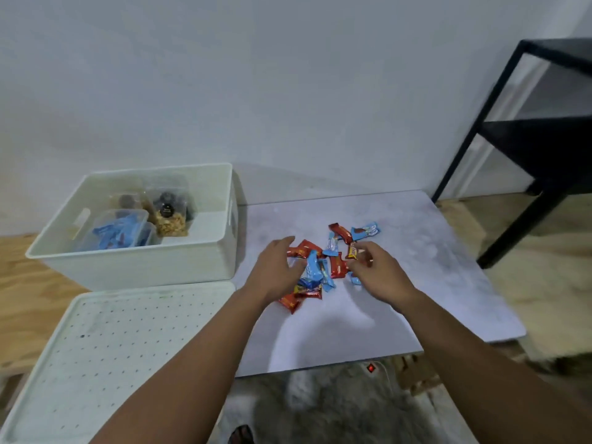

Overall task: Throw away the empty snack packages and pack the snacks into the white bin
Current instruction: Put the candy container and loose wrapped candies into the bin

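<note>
The left hand lay spread with loose fingers on the left of the snacks, while the right hand curled at their right edge, seemingly pinching a red wrapper. The pile sat on the mat, just right of the bin. The bin already held some packs, so this pile looked still unpacked.
</note>
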